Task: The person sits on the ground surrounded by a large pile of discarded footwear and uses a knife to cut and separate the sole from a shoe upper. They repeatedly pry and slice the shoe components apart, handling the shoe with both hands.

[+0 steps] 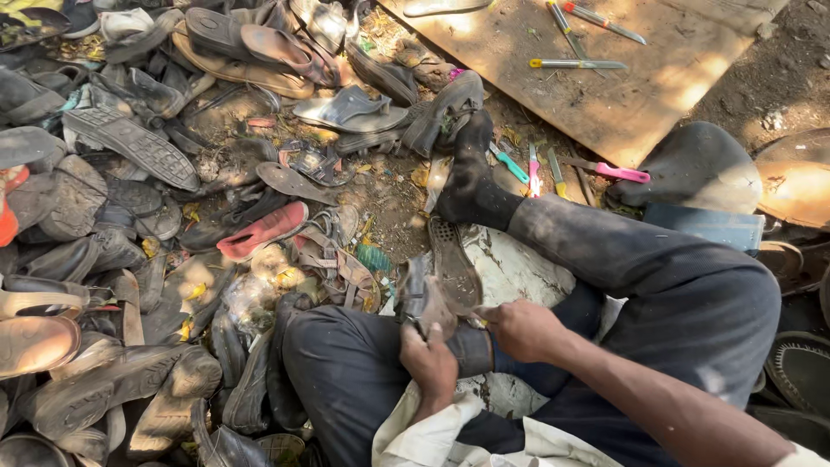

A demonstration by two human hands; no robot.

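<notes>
I sit on the ground with my legs out, in dark trousers and a black sock. My left hand [430, 361] grips the near end of a worn grey-brown shoe [437, 290] that rests on my left knee, sole turned up. The sole part [453, 264] is peeled away from the upper. My right hand [521, 329] is closed against the shoe's right side, fingers pinched at the gap; a small yellowish thing shows at the fingertips, too small to name.
A big heap of old shoes and sandals [130, 216] covers the ground to the left, with a red sandal [264, 230] in it. A wooden board [596, 95] with several hand tools [577, 63] lies ahead. More tools [533, 169] lie by my foot.
</notes>
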